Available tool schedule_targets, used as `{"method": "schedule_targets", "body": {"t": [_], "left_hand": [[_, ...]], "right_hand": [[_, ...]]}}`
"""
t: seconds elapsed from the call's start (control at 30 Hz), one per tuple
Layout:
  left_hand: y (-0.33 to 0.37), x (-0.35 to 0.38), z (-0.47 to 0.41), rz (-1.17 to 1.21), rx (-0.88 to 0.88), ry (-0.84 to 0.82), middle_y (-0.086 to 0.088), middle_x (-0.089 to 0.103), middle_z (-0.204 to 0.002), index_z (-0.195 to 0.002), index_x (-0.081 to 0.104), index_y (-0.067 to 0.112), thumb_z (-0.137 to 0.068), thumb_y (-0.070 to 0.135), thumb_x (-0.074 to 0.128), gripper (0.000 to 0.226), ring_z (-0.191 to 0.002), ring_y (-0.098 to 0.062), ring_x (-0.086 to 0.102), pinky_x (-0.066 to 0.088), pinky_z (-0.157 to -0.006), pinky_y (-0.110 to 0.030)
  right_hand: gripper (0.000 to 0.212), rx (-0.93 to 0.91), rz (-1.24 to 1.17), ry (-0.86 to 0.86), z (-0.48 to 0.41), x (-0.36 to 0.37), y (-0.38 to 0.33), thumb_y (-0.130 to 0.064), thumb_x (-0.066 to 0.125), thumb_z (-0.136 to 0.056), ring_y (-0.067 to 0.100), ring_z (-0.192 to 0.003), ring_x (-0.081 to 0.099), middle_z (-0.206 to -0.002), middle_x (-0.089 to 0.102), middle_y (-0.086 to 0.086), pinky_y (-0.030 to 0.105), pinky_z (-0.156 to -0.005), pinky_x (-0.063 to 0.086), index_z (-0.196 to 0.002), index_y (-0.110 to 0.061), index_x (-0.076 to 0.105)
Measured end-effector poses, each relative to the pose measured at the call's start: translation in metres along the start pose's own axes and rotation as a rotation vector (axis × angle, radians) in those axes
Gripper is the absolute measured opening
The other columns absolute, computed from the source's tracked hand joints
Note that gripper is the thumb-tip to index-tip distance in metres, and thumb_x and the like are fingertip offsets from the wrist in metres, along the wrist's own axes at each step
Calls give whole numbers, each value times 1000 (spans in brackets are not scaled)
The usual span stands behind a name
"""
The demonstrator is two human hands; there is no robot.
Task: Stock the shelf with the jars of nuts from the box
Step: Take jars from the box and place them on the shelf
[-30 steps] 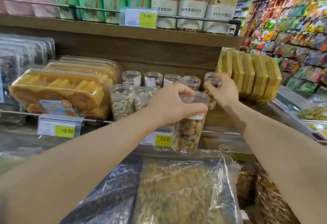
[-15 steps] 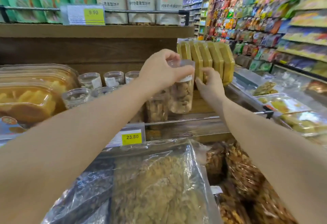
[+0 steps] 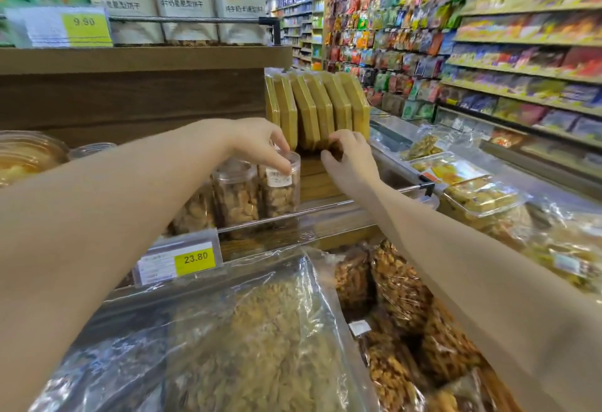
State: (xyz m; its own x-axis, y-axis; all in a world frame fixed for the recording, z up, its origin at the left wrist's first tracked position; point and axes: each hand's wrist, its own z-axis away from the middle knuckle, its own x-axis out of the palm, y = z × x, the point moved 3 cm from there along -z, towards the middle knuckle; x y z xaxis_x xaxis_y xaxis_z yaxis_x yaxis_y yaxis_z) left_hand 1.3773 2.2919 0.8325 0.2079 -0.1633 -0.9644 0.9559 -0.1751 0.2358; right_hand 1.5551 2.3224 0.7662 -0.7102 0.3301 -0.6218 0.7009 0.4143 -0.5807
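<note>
1. A person's left hand (image 3: pixel 257 144) gripped a clear jar of nuts (image 3: pixel 280 191) by its lid, fingers (image 3: pixel 282 164) curled over the rim, as the jar stood upright on the wooden shelf (image 3: pixel 321 182).
2. The jar sat at the right end of a front row, just behind the metal rail (image 3: pixel 293 214) at the shelf's front edge. It stood just beside two neighbouring jars (image 3: pixel 236 195) of similar nuts, close enough that they appeared to touch.
3. The right hand (image 3: pixel 348 159) lay farther right along the shelf, its fingers curled at the foot of a leaning row of yellow packs (image 3: pixel 321 108). Whether it held anything could not be told.
4. A yellow price tag (image 3: pixel 194 260) marked 23.80 hung below the row at the shelf's front edge, above clear bags of snacks (image 3: pixel 260 330) in the foreground.
5. The step looked almost done: the jar seemed settled in place, with only the release of the lid to follow.
6. Bare shelf remained between the jar and the yellow packs, so there was room for more stock. The box was out of view, so how many jars were left could not be judged.
</note>
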Motion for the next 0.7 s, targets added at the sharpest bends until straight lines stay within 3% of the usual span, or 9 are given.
{"method": "schedule_targets", "body": {"t": [0.1,0.2,0.27,0.43,0.6,0.7], "left_hand": [[3,6,13,-5,23,184,4,52,-134,-129,54,28,-78,46,70,56,-121,-16,49,44,-98,-36],[16,18,51,129,80,404,6,62,-111,-108,64,27,-81,40,67,30,-98,-10,56,46,-73,-22],[25,32,83,177,97,373,8,62,-98,-100,66,24,-84,35,66,20,-91,-9,58,48,-72,-24],[34,88,162,306,105,226,13,60,-90,-90,65,28,-82,34,65,10,-82,-4,56,48,-69,-25],[41,156,234,337,193,137,1,61,-88,-89,63,17,-84,24,65,8,-86,-17,58,39,-68,-25],[50,192,278,400,269,57,1,61,-84,-89,63,15,-84,20,65,7,-75,-12,55,39,-59,-21]], "right_hand": [[37,81,12,-88,10,-10,-7,-27,54,-90,19,-105,52,-122,52,3,29,-83,43,-126,-18,50],[35,144,31,-157,28,-27,-19,-28,55,-90,15,-88,53,-102,57,-1,28,-73,41,-123,-16,51],[30,168,60,-177,48,-40,-31,-29,56,-90,14,-83,53,-92,56,-4,27,-70,39,-117,-16,53],[16,230,63,-174,129,-62,-69,-28,57,-88,14,-82,52,-88,54,-6,28,-71,38,-102,-21,53],[24,326,-17,-93,239,-76,-99,-26,59,-87,16,-90,52,-96,56,-1,27,-77,41,-108,-16,56],[23,412,-48,-25,311,-88,-109,-26,58,-89,15,-86,52,-93,54,-4,27,-73,41,-109,-17,55]]}}
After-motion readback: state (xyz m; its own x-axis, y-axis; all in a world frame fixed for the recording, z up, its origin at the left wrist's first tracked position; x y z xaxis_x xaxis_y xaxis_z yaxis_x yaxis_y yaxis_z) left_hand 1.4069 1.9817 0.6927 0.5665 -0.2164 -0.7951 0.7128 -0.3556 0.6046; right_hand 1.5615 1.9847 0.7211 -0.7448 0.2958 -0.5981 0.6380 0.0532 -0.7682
